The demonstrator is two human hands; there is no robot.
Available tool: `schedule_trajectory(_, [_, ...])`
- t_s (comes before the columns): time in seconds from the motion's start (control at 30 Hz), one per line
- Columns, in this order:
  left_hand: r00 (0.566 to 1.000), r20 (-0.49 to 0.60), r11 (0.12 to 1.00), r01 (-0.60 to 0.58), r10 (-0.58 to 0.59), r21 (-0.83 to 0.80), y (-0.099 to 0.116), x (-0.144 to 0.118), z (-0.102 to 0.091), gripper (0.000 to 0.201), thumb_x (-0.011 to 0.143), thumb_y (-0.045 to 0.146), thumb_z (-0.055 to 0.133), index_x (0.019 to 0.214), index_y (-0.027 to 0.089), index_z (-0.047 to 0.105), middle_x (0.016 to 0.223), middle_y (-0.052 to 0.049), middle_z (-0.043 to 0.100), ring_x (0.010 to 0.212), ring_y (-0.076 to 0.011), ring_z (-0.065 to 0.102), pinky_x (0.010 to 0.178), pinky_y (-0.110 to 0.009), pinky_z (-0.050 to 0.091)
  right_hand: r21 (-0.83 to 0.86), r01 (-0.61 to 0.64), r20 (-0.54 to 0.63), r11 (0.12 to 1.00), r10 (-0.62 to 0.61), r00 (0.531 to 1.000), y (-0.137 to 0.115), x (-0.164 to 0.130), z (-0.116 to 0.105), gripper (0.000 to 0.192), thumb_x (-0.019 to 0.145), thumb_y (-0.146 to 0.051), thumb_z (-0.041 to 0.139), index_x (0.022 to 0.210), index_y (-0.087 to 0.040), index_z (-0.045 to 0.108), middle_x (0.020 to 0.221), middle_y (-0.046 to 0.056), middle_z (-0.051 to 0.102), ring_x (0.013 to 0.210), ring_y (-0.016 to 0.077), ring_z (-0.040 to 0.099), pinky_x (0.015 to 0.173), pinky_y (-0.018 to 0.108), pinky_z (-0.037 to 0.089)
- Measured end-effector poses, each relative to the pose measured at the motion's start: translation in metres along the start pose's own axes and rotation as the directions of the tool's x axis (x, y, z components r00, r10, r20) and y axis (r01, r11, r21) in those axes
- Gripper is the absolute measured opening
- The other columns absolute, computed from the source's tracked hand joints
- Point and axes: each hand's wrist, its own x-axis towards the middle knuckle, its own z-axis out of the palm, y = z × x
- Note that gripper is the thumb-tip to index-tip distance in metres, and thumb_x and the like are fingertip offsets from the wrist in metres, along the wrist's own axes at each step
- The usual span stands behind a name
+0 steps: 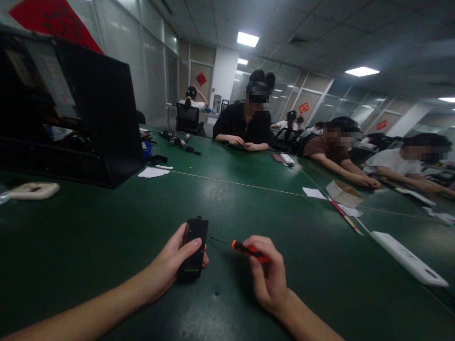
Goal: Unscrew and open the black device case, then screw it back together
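holding a small black remote [194,248] down on the green table [88,237], we are wrapping our left hand [170,267] around its side, thumb lying on top. we are pinching an orange screwdriver [245,249] in our right hand [270,277], its thin tip hanging just right of the remote, not touching. the case is looking closed to us, so opening it seems still ahead.

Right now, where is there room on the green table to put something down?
Bare green lies between the cream device at the left edge and the left hand on the small black device, and beyond it up to the seam. It is crowded near the cardboard box and the white device.
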Motion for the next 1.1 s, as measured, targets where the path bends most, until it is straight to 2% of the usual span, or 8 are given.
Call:
schedule_trajectory(0.1, [1.000,-0.004,1.000,-0.018,0.018,0.015,-0.002,0.001,-0.001,0.042,0.088,0.046,0.070,0.112,0.018,0.049,0.091,-0.003,0.064,0.077,-0.0164,0.065,0.071,-0.029,0.050,0.014,0.203,0.111,0.979,-0.204,0.973,-0.011,-0.001,0.000,0.054,0.091,-0.003,0.045,0.141,-0.024,0.046,0.109,0.011,0.065,0.095,0.0223,0.066,0.077,0.042,0.062])
schedule_trajectory(0.23, [0.999,0.006,0.997,-0.049,0.049,0.067,-0.006,0.002,-0.004,0.037,0.092,0.045,0.066,0.112,0.018,0.049,0.092,-0.004,0.065,0.078,-0.0166,0.066,0.071,-0.030,0.051,0.038,0.274,0.101,0.961,-0.276,0.956,-0.031,0.004,-0.001,0.053,0.093,-0.004,0.042,0.142,-0.024,0.046,0.107,0.010,0.062,0.089,0.0214,0.065,0.074,0.043,0.061])
schedule_trajectory(0.37, [0.998,0.035,0.995,-0.064,0.061,0.078,-0.009,0.003,-0.009,0.038,0.094,0.043,0.065,0.118,0.020,0.047,0.100,-0.004,0.064,0.081,-0.0178,0.070,0.074,-0.033,0.054,0.045,0.204,0.061,0.978,-0.206,0.977,-0.054,0.016,-0.006,0.050,0.096,-0.004,0.041,0.138,-0.028,0.050,0.102,0.007,0.062,0.085,0.0203,0.064,0.071,0.041,0.061])
schedule_trajectory(0.47, [0.996,0.055,0.994,-0.068,0.064,0.082,-0.009,0.004,-0.011,0.038,0.095,0.043,0.064,0.120,0.021,0.047,0.102,-0.004,0.063,0.082,-0.0181,0.070,0.074,-0.032,0.054,0.031,0.187,0.113,0.982,-0.189,0.975,-0.065,0.026,-0.013,0.051,0.095,-0.003,0.042,0.137,-0.031,0.050,0.102,0.006,0.063,0.087,0.0200,0.066,0.074,0.041,0.062])
schedule_trajectory(0.63, [0.996,0.052,0.992,-0.072,0.066,0.108,-0.008,0.002,-0.011,0.036,0.094,0.043,0.065,0.118,0.021,0.049,0.101,-0.004,0.063,0.083,-0.0184,0.071,0.074,-0.032,0.055,0.028,0.180,0.091,0.983,-0.182,0.979,-0.064,0.029,-0.012,0.053,0.091,0.000,0.043,0.136,-0.029,0.051,0.102,0.006,0.063,0.086,0.0196,0.066,0.074,0.041,0.063])
schedule_trajectory(0.8, [0.996,0.043,0.989,-0.084,0.079,0.120,-0.009,0.001,-0.011,0.037,0.093,0.044,0.066,0.118,0.021,0.049,0.100,-0.004,0.063,0.082,-0.0185,0.071,0.074,-0.032,0.055,-0.005,0.172,0.147,0.985,-0.169,0.975,-0.060,0.024,-0.008,0.055,0.083,0.003,0.046,0.129,-0.027,0.051,0.103,0.006,0.062,0.087,0.0195,0.066,0.074,0.040,0.063])
schedule_trajectory(1.0, [0.998,-0.005,0.995,-0.067,0.068,0.071,-0.008,0.003,-0.010,0.037,0.093,0.043,0.067,0.116,0.021,0.048,0.099,-0.004,0.063,0.079,-0.0172,0.070,0.072,-0.031,0.055,-0.110,0.272,0.324,0.956,-0.224,0.919,-0.074,0.047,-0.014,0.031,0.072,0.000,0.051,0.094,-0.022,0.053,0.092,0.005,0.068,0.075,0.0162,0.068,0.067,0.032,0.060])
schedule_trajectory(1.1, [0.997,-0.004,0.993,-0.072,0.073,0.094,-0.006,0.002,-0.010,0.038,0.093,0.043,0.066,0.117,0.020,0.047,0.099,-0.003,0.061,0.079,-0.0165,0.069,0.070,-0.029,0.055,-0.245,0.224,0.376,0.943,-0.120,0.919,-0.087,0.062,-0.019,0.021,0.078,-0.005,0.056,0.091,-0.022,0.057,0.089,0.004,0.073,0.076,0.0162,0.072,0.068,0.028,0.060])
